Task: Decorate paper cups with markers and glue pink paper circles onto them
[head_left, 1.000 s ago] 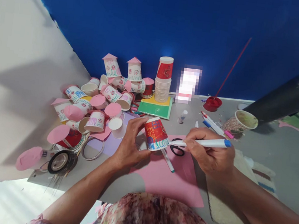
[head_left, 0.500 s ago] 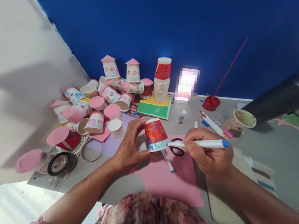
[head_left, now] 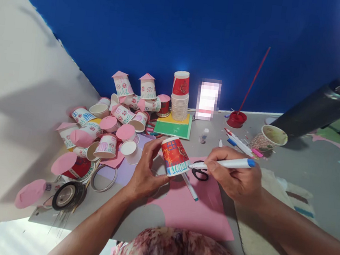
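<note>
Tilted in my left hand (head_left: 148,172) is a red and white paper cup (head_left: 174,154), its wider rim facing down. A blue window and a band of blue-green strokes along the rim are drawn on it. My right hand (head_left: 234,173) is closed round a white marker (head_left: 230,163) with a blue end. The marker's tip meets the cup's right side near the rim, at the strokes. Under the cup a second white marker (head_left: 190,187) rests on a pink paper sheet (head_left: 199,219), beside black-handled scissors (head_left: 200,176), partly hidden.
Decorated cups with pink paper roofs (head_left: 106,145) crowd the left, near rolls of tape (head_left: 67,196). A stack of cups (head_left: 179,104) stands on a green and yellow packet (head_left: 172,130). To the right are loose markers (head_left: 238,142), a patterned cup (head_left: 269,139), a dark bottle (head_left: 319,107) and a cloth (head_left: 259,227).
The view has shifted slightly. The marker tip stays at the cup's lower right edge, and both hands keep their hold with little movement.
</note>
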`<state>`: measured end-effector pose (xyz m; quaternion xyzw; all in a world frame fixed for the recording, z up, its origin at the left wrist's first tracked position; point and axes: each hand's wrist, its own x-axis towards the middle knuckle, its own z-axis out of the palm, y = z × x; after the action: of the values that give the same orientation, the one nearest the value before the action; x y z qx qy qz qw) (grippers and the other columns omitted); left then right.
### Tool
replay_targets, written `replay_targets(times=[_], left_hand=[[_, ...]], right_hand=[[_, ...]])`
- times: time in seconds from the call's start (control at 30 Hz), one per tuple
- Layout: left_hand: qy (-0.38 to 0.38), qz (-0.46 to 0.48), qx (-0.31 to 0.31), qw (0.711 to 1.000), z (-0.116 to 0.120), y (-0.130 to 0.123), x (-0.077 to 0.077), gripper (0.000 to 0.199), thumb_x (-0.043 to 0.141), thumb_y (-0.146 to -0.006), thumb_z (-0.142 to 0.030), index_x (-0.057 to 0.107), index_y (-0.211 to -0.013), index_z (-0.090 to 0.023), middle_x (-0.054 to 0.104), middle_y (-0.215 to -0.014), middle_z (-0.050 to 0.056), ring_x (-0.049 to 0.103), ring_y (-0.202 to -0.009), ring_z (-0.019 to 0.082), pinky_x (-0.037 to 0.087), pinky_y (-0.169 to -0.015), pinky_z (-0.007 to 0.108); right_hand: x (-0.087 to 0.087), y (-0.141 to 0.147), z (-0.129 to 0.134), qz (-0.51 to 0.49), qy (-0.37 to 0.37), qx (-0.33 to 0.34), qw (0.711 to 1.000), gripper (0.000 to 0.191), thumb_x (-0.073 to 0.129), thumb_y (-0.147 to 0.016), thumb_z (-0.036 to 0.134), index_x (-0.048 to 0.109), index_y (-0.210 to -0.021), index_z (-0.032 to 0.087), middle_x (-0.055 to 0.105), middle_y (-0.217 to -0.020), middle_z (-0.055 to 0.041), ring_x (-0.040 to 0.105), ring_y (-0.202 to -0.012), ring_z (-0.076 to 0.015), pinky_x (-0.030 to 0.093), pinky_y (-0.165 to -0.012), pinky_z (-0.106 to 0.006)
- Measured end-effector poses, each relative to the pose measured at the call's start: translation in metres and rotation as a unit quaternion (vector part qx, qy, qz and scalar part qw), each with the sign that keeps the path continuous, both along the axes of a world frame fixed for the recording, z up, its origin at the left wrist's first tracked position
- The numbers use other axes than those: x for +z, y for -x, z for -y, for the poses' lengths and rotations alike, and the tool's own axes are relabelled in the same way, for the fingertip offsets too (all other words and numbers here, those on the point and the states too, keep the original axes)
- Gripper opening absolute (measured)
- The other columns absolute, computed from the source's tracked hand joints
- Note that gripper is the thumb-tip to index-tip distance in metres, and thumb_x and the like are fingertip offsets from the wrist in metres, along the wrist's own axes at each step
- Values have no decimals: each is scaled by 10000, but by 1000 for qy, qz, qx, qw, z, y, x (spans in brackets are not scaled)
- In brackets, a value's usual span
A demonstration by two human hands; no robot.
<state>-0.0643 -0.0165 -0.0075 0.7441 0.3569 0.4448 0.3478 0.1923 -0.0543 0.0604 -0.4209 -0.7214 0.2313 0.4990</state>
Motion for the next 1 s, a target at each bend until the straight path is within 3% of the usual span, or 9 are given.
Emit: replay_targets(times=[0.5,0.67,0.87,1.0], left_hand=[[19,13,1,1000,1,-2,0,875,871,-760,-335,401,-1498,-317,434,-1550,126,460,-1475,329,353,-1267,566],[41,16,-2,999,2,-4,3,864,865,-778,-351,391,-1500,-331,435,-1565,134,483,-1466,332,406,-1235,560],[53,45,-15,997,1,-5,5,843,869,-776,-358,411,-1484,-328,433,-1583,129,480,-1472,326,368,-1257,558],[64,47,-10,997,0,-5,4,840,876,-767,-397,415,-1466,-329,448,-1566,134,476,-1474,335,390,-1240,565]], right_hand=[[1,-2,0,-21,-22,-14,999,175,617,-961,255,653,-790,237,679,-627,9,609,-513,-145,439,-472,-266],[0,-1,-3,-10,20,14,1000,192,588,-958,247,654,-780,216,682,-623,1,611,-516,-136,456,-489,-255],[5,0,-4,-53,0,-36,998,185,604,-907,200,643,-727,219,635,-553,18,571,-475,-127,429,-451,-242],[5,0,-5,-62,18,-14,998,188,605,-919,232,645,-736,215,640,-568,13,588,-497,-133,441,-461,-243]])
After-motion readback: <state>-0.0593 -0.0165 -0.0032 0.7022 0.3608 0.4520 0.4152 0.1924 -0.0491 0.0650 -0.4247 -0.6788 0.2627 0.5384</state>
